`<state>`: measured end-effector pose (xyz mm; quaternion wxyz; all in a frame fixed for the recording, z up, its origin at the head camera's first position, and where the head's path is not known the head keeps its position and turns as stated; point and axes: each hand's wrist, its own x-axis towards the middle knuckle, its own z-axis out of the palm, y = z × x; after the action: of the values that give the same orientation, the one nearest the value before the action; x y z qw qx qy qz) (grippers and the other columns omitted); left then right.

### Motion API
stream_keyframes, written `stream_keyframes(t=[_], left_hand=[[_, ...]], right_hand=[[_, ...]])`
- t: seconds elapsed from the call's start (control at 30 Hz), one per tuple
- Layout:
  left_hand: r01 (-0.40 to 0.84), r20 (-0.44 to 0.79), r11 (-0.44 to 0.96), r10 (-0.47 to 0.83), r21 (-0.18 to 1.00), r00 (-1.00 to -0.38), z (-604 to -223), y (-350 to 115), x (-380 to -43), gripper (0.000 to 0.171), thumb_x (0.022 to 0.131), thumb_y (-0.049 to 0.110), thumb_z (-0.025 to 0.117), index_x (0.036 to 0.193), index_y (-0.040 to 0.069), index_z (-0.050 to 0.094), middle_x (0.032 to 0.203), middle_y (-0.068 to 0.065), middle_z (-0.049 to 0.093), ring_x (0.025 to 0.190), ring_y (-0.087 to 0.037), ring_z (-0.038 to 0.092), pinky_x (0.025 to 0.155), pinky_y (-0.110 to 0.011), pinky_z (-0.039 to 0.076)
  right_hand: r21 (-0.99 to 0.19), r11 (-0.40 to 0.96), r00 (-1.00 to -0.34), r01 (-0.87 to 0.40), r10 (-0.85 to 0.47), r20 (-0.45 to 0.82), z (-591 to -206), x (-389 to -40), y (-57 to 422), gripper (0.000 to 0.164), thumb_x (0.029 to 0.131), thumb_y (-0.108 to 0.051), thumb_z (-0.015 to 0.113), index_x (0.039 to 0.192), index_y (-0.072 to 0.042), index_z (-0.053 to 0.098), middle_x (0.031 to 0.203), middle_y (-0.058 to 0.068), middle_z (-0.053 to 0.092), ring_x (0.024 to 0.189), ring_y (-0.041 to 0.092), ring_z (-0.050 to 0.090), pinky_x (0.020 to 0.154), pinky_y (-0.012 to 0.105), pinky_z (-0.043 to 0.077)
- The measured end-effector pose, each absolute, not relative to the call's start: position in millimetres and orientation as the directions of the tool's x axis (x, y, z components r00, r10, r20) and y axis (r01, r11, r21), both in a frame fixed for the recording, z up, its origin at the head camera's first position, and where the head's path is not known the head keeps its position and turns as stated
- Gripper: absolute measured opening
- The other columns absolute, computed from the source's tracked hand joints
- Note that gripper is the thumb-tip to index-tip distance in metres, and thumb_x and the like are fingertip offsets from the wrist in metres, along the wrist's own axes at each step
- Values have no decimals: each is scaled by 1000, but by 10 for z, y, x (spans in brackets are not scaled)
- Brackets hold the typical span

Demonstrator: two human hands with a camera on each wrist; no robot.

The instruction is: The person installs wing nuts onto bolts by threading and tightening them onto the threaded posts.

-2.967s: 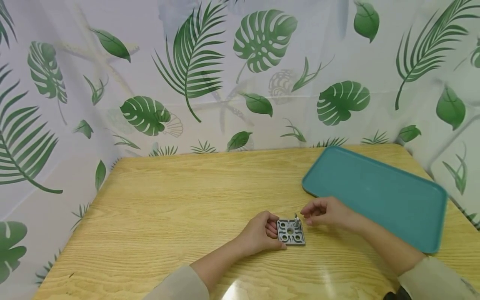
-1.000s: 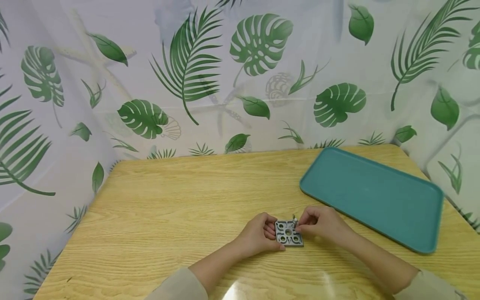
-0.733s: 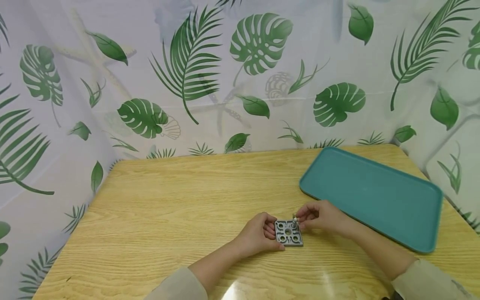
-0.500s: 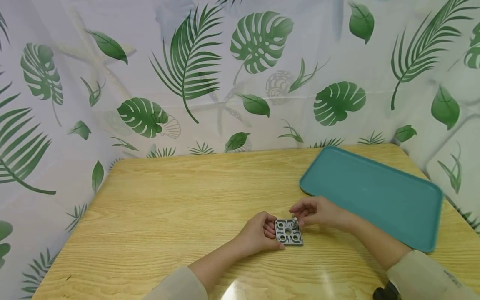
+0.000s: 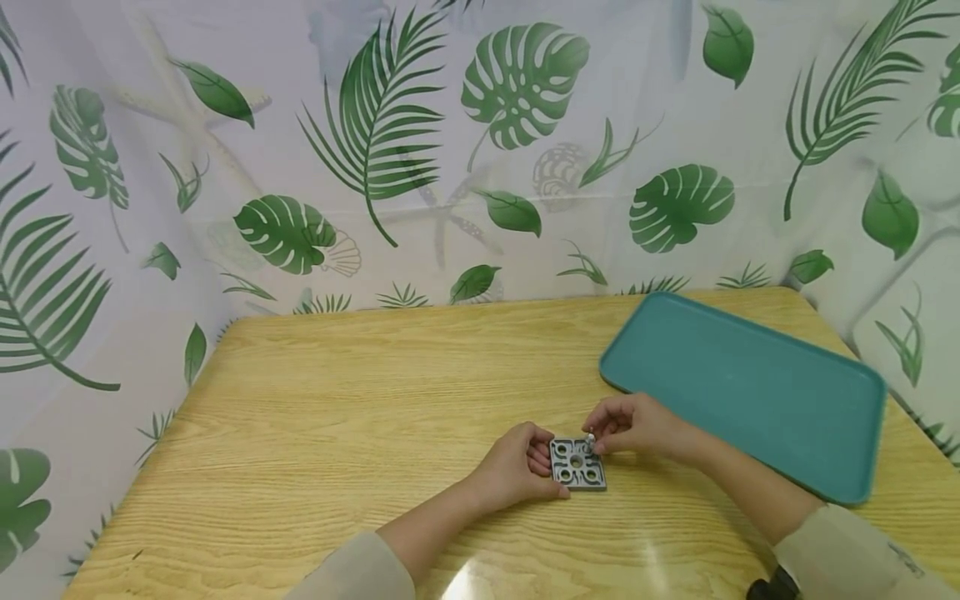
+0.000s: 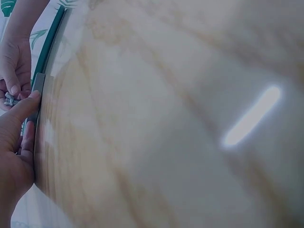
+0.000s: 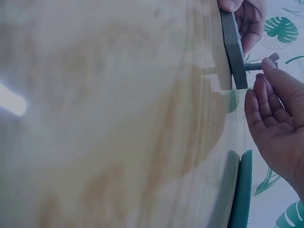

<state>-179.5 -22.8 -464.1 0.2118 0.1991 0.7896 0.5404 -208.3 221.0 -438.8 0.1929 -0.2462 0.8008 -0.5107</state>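
A square grey metal plate with several round holes lies on the wooden table. My left hand grips its left side, thumb along the near edge and fingers curled at the far side. From the plate's far right corner stands a small wing bolt. Its threaded shank shows between plate and head in the right wrist view, where the wing bolt sticks out from the plate. My right hand pinches the bolt's head between thumb and fingers. The fingertips partly hide the head in the head view.
A teal tray lies slanted on the table's right side, just beyond my right forearm. The wooden table ends at a leaf-printed cloth behind and at both sides. A dark object shows by my right sleeve.
My right hand came in from the right to the wing bolt and has shifted its fingers back and forth around the head. My left hand and the plate stay in place.
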Motion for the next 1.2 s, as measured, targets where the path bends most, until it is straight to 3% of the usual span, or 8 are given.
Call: stream_keyframes(t=[0.33, 0.6, 0.83, 1.2], left_hand=[[77, -131, 347, 538, 935, -833, -4658, -230, -1804, 63, 68, 8, 85, 120, 0, 50, 98, -2, 54, 80, -5, 55, 72, -15, 52], [84, -122, 341, 540, 936, -833, -4666, -226, -1802, 63, 68, 7, 85, 120, 0, 50, 98, -2, 54, 80, -5, 55, 72, -14, 52], [93, -111, 338, 539, 936, -835, -4689, -230, -1802, 63, 67, 7, 85, 119, -1, 50, 98, -2, 53, 79, -4, 54, 72, -14, 52], [107, -98, 335, 541, 936, -835, -4767, -235, -1797, 63, 68, 7, 85, 120, 0, 50, 98, -2, 53, 81, -5, 54, 72, -15, 52]], right_hand=[[-883, 415, -847, -220, -531, -38, -4361, -2010, 2213, 16, 81, -11, 74, 91, 1, 68, 88, 10, 69, 76, 4, 62, 67, 22, 53], [-830, 505, -911, -238, -411, 11, -4349, -1863, 2153, 13, 78, -12, 77, 79, -5, 67, 79, 6, 68, 63, 2, 56, 53, 21, 48], [-796, 576, -954, -186, -300, 5, -4338, -1728, 2079, 14, 76, -16, 79, 77, -9, 67, 76, 0, 66, 59, 4, 50, 50, 21, 44], [-824, 501, -891, -264, -453, 10, -4412, -1762, 2153, 15, 78, -16, 77, 81, -6, 66, 76, 0, 65, 61, 3, 53, 53, 22, 47]])
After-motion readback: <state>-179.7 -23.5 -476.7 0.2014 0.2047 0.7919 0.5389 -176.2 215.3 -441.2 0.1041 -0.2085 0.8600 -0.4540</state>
